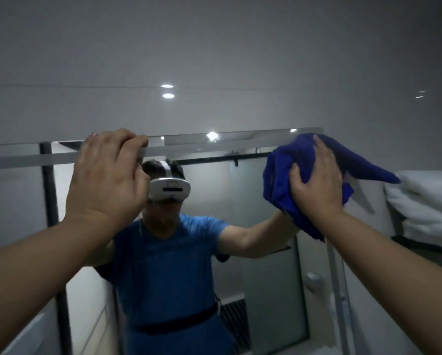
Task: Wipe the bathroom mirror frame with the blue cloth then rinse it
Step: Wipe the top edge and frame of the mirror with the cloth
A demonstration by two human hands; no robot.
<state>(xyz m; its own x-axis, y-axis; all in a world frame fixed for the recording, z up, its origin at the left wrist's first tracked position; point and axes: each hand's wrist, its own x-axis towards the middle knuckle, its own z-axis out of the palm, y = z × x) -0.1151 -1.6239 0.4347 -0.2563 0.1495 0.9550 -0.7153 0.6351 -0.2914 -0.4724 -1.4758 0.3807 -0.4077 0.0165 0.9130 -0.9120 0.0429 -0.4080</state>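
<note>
The bathroom mirror (253,201) fills the lower half of the view, its top frame edge (214,136) a thin silver strip under the white wall. My left hand (107,175) is raised to that top edge, fingers curled over it near the left. My right hand (317,183) grips the bunched blue cloth (281,180) and presses it against the mirror's upper right corner, by the right frame edge. A loose end of the cloth hangs out to the right. The glass reflects a person in a blue shirt with a headset.
A stack of folded white towels (424,201) sits on a dark shelf (424,243) right of the mirror, close to the cloth. Glossy white wall (214,47) rises above the frame. The reflection shows a glass door and a dark vertical post.
</note>
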